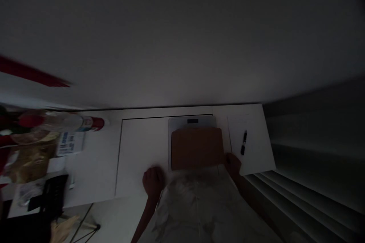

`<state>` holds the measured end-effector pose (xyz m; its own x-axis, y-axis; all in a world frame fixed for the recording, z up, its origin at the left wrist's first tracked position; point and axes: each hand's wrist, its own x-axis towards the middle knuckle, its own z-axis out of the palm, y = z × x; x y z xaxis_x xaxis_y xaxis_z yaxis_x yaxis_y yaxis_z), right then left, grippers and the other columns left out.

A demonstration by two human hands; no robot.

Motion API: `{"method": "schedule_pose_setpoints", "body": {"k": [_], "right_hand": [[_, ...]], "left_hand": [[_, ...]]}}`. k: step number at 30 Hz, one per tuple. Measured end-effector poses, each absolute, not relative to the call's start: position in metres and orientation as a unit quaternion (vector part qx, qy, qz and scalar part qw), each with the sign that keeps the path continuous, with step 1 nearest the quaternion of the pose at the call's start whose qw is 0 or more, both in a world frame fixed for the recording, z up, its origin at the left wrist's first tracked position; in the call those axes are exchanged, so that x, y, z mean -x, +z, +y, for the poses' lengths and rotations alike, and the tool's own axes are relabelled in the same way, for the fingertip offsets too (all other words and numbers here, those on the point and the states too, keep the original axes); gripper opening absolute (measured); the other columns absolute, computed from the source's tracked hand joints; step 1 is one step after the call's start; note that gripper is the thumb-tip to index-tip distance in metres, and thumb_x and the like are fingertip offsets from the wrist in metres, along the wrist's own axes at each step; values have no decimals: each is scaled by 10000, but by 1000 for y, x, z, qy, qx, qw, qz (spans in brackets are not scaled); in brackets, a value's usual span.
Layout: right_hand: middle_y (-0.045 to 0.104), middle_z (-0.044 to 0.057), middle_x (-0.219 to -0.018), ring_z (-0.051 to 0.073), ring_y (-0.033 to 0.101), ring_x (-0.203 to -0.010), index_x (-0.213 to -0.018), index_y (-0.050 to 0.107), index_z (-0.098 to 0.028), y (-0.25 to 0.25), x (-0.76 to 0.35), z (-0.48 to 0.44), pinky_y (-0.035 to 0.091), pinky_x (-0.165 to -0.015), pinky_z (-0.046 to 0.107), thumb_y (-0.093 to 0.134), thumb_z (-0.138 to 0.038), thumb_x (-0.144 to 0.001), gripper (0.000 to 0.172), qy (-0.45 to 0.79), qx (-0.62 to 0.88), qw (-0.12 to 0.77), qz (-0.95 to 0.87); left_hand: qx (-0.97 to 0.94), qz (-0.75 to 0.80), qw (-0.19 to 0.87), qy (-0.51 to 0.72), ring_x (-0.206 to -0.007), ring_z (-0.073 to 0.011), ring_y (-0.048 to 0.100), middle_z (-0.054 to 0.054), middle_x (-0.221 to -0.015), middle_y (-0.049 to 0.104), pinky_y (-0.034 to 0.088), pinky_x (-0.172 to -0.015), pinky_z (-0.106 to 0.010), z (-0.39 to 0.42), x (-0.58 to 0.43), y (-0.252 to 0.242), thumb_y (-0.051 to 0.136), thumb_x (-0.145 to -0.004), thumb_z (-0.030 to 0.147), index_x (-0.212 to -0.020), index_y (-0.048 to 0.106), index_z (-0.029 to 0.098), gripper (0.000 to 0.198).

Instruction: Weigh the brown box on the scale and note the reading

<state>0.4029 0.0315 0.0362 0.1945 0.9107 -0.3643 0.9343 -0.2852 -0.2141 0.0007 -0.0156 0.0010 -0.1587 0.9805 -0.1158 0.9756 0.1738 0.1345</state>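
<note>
The scene is very dim. A brown cardboard box (pixel 196 148) lies on a grey scale (pixel 192 121) on a white table (pixel 137 152). My left hand (pixel 154 182) rests on the table left of the box, curled into a fist with nothing seen in it. Fingers curled, my right hand (pixel 232 165) is against the box's near right corner. A black pen (pixel 243 142) lies on a white sheet (pixel 253 148) to the right of the box. My pale shirt (pixel 199 209) fills the lower middle.
At the left stand a clear bottle with a red cap (pixel 85 123), a labelled packet (pixel 70 143), bagged goods (pixel 31 159) and a black object (pixel 54 193). A white wall is behind the table. Slatted blinds (pixel 299 193) run along the right.
</note>
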Motion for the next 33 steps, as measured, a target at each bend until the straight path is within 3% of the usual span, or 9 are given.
{"method": "schedule_pose_setpoints", "body": {"k": [16,33], "right_hand": [[607,36,-705,129,478,-656,-711,635,-176,40,-400,33,195,-570,253,443,-323,-882,296,-213,-781,42,586],[626,58,-740,151,501,-694,-742,657,-179,42,-399,33,226,-578,257,430,-346,-878,313,-222,-781,19,583]], "left_hand": [[-628,765,129,58,-778,-230,503,-93,-778,604,347,-778,-377,-14,-2,5,354,-859,239,-759,577,202,247],[-628,764,140,36,-772,-235,488,-107,-775,590,343,-765,-384,-11,-2,7,334,-857,225,-752,596,185,285]]}}
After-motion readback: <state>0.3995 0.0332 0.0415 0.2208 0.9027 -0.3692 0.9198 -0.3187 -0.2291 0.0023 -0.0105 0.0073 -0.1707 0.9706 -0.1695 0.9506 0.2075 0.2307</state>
